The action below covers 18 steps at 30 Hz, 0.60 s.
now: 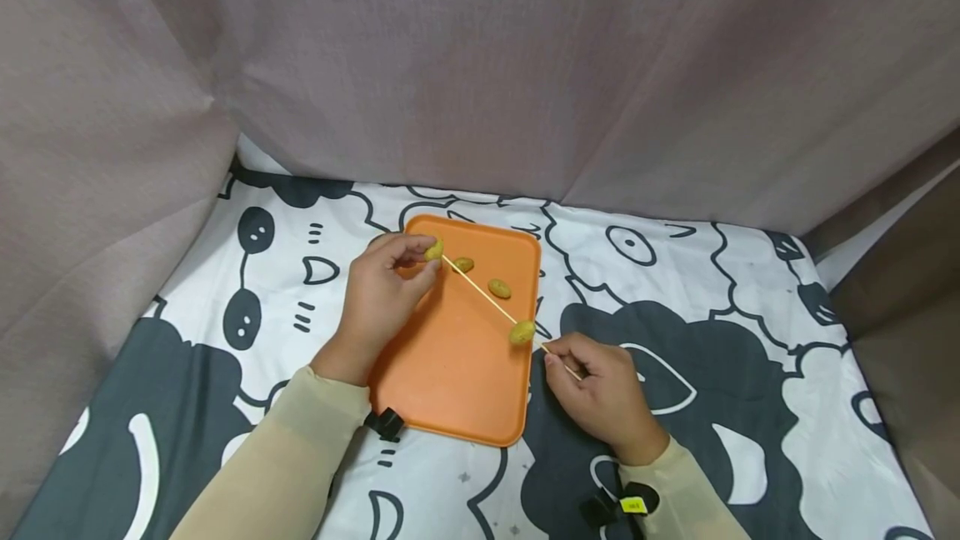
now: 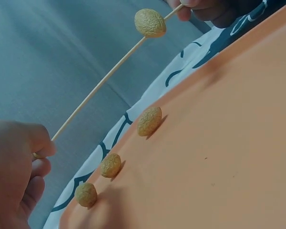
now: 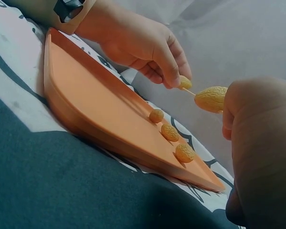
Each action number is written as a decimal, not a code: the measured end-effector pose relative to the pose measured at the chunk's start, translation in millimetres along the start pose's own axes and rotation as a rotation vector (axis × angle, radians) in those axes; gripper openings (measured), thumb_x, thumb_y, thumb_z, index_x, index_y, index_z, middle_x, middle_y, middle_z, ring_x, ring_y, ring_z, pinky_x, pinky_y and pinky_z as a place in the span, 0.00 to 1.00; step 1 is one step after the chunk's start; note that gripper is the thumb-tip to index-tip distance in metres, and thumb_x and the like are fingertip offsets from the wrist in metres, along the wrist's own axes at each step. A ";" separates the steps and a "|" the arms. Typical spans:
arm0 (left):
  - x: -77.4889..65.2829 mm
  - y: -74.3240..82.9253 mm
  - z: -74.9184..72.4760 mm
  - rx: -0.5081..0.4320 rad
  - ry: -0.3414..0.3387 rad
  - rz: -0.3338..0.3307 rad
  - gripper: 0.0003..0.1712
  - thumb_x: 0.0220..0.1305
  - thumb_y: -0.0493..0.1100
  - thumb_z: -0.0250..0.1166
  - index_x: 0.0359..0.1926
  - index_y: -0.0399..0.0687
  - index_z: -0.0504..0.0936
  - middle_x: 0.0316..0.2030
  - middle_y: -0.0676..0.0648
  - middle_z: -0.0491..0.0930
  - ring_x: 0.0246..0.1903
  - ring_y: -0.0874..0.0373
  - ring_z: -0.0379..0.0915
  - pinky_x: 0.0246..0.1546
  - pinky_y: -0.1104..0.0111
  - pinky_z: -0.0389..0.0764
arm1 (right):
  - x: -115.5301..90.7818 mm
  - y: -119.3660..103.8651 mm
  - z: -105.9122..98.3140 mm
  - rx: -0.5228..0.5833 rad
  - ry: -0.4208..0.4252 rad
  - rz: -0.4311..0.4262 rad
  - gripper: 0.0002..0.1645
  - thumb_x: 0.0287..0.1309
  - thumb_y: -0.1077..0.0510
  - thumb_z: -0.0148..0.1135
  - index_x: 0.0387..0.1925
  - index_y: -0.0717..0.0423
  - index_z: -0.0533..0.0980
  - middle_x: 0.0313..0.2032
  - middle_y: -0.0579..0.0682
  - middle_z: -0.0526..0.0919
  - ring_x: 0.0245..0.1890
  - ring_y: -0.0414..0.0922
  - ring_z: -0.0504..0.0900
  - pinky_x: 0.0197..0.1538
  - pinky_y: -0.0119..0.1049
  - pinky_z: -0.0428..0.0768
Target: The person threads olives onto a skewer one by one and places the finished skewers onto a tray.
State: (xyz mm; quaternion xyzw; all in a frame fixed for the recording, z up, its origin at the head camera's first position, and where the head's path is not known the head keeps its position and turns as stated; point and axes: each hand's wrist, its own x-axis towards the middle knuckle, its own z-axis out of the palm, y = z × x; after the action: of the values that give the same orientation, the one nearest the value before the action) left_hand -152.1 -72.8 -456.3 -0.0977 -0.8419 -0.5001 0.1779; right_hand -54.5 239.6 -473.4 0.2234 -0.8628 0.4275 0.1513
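Observation:
A thin wooden skewer (image 1: 480,290) slants above an orange tray (image 1: 450,373). My right hand (image 1: 600,390) pinches its near end. One wrinkled yellow-green oval fruit (image 1: 522,332) is threaded on it, close to the right fingers. At the far end my left hand (image 1: 390,298) pinches a second fruit (image 3: 185,82) between thumb and fingers, at the skewer's tip; how deep the tip goes in is hidden. Several more fruits lie on the tray: one fruit (image 2: 149,121), a middle fruit (image 2: 110,165) and a fruit (image 2: 86,195) in a row along its far edge.
The tray rests on a black-and-white cartoon-print cloth (image 1: 315,223). Grey-brown fabric (image 1: 480,65) hangs behind and at both sides. A black strap with a yellow label (image 1: 633,505) is on the right wrist, and a black device (image 1: 386,423) on the left.

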 end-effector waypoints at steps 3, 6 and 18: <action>-0.6 0.1 0.7 0.009 0.001 0.003 0.15 0.67 0.37 0.82 0.54 0.46 0.94 0.51 0.48 0.90 0.47 0.55 0.88 0.53 0.62 0.91 | 0.2 -0.2 -0.1 -0.002 0.000 0.002 0.10 0.63 0.70 0.74 0.40 0.54 0.88 0.20 0.35 0.70 0.20 0.29 0.67 0.25 0.23 0.67; -0.8 0.7 1.0 0.014 -0.005 0.001 0.15 0.67 0.37 0.82 0.54 0.46 0.94 0.51 0.48 0.90 0.47 0.56 0.89 0.53 0.61 0.91 | 0.2 -0.3 -0.3 -0.004 0.001 0.005 0.10 0.63 0.70 0.74 0.40 0.54 0.88 0.20 0.35 0.70 0.20 0.29 0.67 0.25 0.23 0.68; -2.5 0.4 2.7 0.001 -0.003 0.031 0.15 0.67 0.37 0.82 0.54 0.45 0.94 0.50 0.47 0.90 0.47 0.54 0.90 0.53 0.62 0.92 | -0.2 -0.1 0.4 0.004 0.004 0.004 0.10 0.63 0.71 0.73 0.40 0.53 0.87 0.20 0.35 0.70 0.20 0.29 0.67 0.25 0.23 0.67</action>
State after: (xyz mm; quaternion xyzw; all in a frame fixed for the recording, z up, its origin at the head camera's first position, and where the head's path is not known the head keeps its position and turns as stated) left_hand -150.2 -70.2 -458.1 -0.1114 -0.8408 -0.4966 0.1846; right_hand -54.4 239.3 -473.6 0.2209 -0.8620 0.4303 0.1517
